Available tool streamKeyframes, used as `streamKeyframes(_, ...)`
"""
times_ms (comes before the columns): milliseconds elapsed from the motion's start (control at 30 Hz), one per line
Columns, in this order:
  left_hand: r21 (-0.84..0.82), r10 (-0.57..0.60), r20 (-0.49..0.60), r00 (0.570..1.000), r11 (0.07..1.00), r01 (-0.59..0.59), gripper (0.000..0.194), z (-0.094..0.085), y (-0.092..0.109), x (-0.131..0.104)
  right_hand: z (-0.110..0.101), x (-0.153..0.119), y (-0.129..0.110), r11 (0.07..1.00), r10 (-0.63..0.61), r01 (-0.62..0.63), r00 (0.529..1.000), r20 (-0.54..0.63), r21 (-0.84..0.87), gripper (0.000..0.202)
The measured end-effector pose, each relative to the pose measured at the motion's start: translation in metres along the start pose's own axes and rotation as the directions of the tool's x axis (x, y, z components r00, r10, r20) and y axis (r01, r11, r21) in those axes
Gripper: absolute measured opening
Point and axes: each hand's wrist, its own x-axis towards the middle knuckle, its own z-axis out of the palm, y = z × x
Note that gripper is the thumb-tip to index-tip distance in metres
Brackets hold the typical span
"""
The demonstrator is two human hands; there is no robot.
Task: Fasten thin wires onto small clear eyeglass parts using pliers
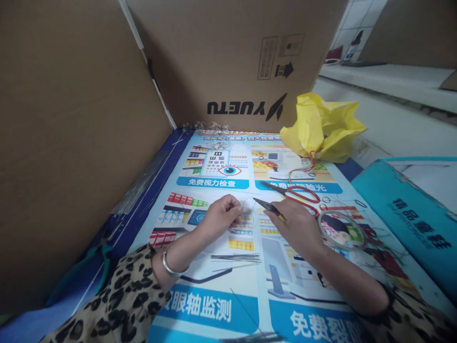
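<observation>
Thin metal wire [249, 198], looped between the left hand [224, 212] that seems to pinch it and the pliers [267, 206] clasped in the right hand [300, 226], could kink or slip free if the pliers tug too hard.

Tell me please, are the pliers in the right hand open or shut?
Apparently shut: the dark jaws of the pliers in the right hand taper to one narrow point, with no gap visible.
</observation>
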Motion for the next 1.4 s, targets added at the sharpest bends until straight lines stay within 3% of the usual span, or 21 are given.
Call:
streamKeyframes(233,-0.067,-0.060,0.012,0.998,0.996,0.060,0.011,0.0032,0.0071,-0.0022,-0.0005,0.0004,0.0001,1.000,0.012,-0.012,1.000,0.012,-0.001,0.027)
streamKeyframes(467,-0.152,-0.031,0.025,0.999,0.988,0.034,0.013,0.0030,0.0008,0.0001,-0.0009,0.0008,-0.0002,1.000,-0.001,0.001,1.000,0.000,0.001,0.027)
streamKeyframes(1000,-0.164,-0.061,0.034,0.998,0.984,0.066,0.016,0.0032,0.0006,0.0014,0.0000,-0.0008,0.0007,0.999,-0.041,0.041,0.999,0.004,-0.028,0.027)
streamKeyframes(1400,-0.216,-0.090,-0.068,0.994,0.974,0.073,0.016,0.0027,0.0032,0.0012,0.0006,-0.0018,0.0005,0.999,-0.035,0.034,0.999,-0.013,-0.035,0.025)
